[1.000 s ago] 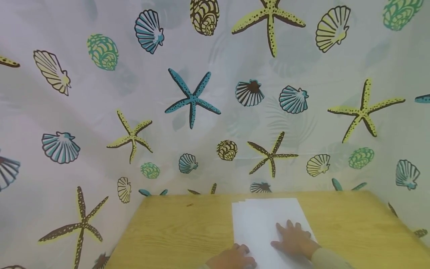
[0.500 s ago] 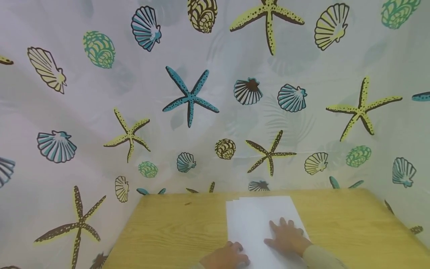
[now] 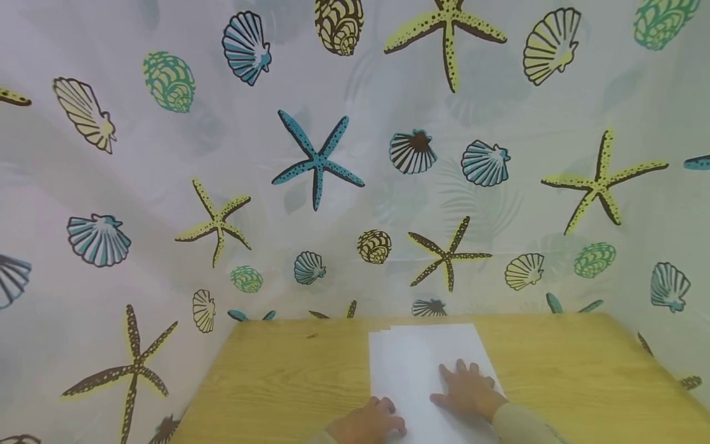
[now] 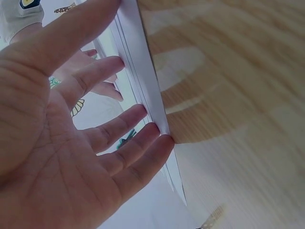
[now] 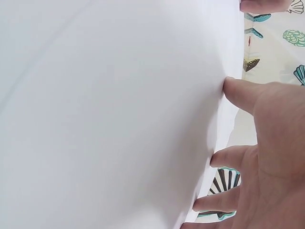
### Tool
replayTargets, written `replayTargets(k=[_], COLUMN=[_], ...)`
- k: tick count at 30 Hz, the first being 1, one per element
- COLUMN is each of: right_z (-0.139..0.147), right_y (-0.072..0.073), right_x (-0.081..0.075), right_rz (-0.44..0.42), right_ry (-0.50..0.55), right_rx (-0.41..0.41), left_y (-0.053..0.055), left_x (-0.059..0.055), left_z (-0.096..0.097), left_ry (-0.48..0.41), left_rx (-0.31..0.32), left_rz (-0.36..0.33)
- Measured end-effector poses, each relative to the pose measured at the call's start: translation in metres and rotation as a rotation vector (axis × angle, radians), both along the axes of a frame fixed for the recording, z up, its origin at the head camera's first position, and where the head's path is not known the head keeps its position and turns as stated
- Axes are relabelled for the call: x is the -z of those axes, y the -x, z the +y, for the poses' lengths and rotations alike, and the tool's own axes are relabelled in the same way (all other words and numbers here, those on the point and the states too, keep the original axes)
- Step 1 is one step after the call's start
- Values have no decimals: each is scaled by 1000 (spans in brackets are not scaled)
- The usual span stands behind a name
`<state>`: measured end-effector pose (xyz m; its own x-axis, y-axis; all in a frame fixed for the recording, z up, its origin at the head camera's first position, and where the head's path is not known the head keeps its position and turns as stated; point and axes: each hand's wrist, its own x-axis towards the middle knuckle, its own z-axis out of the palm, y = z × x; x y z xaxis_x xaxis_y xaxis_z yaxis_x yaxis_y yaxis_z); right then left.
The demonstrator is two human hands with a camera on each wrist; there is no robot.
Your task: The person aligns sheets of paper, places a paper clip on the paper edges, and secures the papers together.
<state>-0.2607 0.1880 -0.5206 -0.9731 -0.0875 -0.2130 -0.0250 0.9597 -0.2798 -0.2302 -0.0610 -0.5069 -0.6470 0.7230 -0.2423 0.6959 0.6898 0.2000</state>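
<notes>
Paper: small stack of plain white paper sheets (image 3: pixel 424 357), no writing visible, near-centre on the light wooden table (image 3: pixel 277 382).
Right hand (image 3: pixel 466 394): flat, fingers spread, pressing the stack.
Left hand (image 3: pixel 368 422): open, fingertips touching the stack's left edge.

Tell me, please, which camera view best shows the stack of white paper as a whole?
The head view: the stack of white paper lies whole on the wooden table, the right hand flat on it, the left hand at its left edge. The left wrist view shows only that layered edge; the right wrist view only a blank white expanse.
</notes>
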Motion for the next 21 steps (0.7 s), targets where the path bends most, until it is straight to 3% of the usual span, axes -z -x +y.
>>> replayTargets(k=[8,16,21], right_z=[-6,-10,-11], right_y=[3,2,4], right_x=[1,2,4], right_rz=[7,31,55], right_ry=[-7,-24,-41], right_rx=[-3,-8,-13], left_y=[-1,0,2], left_x=[0,3,2], left_z=[-5,-9,-9], left_ry=[19,-7,-3], left_rx=[-66,-42,-71], left_rz=[-7,8,-10])
